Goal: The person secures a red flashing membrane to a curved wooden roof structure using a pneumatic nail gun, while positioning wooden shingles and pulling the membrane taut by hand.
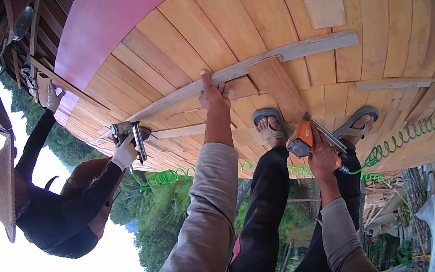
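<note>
My left hand (pixel 213 96) is at a long grey wooden batten (pixel 268 59) that runs across rows of wooden shingles (pixel 200 25). Its thumb lies over the batten, and the other fingers curl at its lower edge beside a shingle. My right hand (pixel 322 154) grips an orange nail gun (pixel 303 135), whose long metal magazine slants beside the fingers. A green coiled hose (pixel 371 157) runs from the tool off to the right. Just above the nail gun, a loose reddish shingle (pixel 276 84) rests with its top end overlapping the batten.
A co-worker (pixel 57 201) in a conical hat and white gloves holds another nail gun (pixel 129 135) at left. My sandalled feet (pixel 270 127) stand on the sloping shingle roof. Pink sheeting (pixel 96 18) covers the upper left. Trees (pixel 169 229) show below the roof edge.
</note>
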`<act>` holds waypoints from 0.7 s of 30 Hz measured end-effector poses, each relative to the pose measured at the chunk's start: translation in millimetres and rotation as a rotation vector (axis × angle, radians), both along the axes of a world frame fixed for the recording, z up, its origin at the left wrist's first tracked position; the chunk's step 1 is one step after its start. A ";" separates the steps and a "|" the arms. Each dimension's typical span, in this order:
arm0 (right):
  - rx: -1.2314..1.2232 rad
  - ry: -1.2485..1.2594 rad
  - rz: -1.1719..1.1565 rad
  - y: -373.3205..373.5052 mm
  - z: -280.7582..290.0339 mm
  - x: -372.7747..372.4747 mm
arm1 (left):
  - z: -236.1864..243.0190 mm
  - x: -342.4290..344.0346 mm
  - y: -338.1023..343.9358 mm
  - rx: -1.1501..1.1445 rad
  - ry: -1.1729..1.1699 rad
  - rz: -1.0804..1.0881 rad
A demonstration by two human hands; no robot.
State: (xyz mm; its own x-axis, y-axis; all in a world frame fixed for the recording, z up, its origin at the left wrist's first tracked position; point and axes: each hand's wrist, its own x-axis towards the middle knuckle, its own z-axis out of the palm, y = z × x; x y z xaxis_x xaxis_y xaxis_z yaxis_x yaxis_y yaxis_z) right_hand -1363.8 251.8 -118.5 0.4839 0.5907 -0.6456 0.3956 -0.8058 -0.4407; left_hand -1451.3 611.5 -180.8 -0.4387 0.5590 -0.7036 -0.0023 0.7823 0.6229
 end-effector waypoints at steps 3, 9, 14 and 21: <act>-0.052 0.026 0.002 2.9 2.6 -1.2 | 3.4 -6.1 1.1 -0.018 -0.047 0.064; -0.045 0.053 0.006 4.4 6.7 2.8 | 21.8 8.2 -6.7 0.071 -0.026 0.105; 0.060 0.094 -0.033 11.9 2.4 4.8 | 56.1 30.0 34.5 0.191 -0.076 0.080; 0.020 0.172 0.011 27.5 8.0 26.5 | 55.7 54.9 56.8 0.111 -0.050 0.022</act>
State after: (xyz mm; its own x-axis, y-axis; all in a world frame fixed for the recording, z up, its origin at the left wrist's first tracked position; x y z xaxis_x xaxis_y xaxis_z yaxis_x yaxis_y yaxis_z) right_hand -1337.2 279.3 -110.5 0.3607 0.6089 -0.7065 0.3218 -0.7922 -0.5185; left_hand -1396.5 668.3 -125.1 -0.4180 0.6254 -0.6589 -0.0521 0.7076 0.7047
